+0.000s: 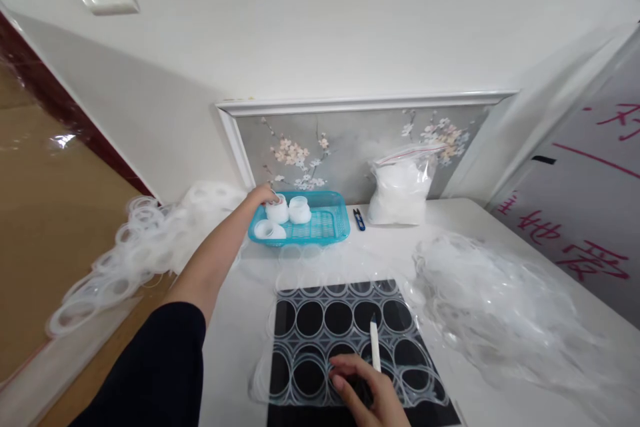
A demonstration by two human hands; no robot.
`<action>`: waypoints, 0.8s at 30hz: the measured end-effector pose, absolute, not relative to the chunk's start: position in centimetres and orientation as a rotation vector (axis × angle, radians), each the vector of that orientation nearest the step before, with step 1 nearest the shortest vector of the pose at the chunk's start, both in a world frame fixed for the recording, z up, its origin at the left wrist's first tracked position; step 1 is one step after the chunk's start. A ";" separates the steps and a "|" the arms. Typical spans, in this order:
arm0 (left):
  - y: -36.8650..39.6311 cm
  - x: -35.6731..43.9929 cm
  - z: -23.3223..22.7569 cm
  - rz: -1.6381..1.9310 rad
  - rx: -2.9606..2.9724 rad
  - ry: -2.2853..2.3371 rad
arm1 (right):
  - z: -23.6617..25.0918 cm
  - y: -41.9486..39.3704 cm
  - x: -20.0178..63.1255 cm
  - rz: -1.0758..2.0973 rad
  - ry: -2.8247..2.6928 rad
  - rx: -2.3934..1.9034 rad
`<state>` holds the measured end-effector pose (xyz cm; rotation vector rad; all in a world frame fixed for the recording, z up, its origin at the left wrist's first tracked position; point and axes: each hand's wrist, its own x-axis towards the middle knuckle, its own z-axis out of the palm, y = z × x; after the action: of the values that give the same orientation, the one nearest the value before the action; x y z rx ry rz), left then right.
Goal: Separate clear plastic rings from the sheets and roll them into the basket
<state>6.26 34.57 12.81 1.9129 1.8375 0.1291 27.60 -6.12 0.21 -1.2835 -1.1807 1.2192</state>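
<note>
My left hand (261, 197) reaches to the far left corner of a turquoise basket (330, 223), fingers on a small white cup (277, 209). Two more white cups (299, 209) sit in the basket, one lying on its side (269, 230). My right hand (367, 390) rests near the table's front edge on a clear plastic sheet of ring shapes (345, 337) that lies over a black mat (430, 413). It holds a thin white pen-like tool (374, 347), tip pointing away from me.
A zip bag of white pieces (400, 188) stands behind a small blue snipper (359, 218). Heaps of clear ring-sheet scrap lie at the right (505, 313) and hang off the table's left side (150, 240). A flowered wall panel (350, 147) backs the white table (235, 340).
</note>
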 end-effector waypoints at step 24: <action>36.0 7.1 11.3 -0.151 1.855 1.981 | 2.4 -6.4 28.1 1.274 -1.180 -1.315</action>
<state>7.07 35.98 11.30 1.8548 1.9812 -0.1513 28.08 -6.41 2.36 -1.3150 -1.1797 1.2744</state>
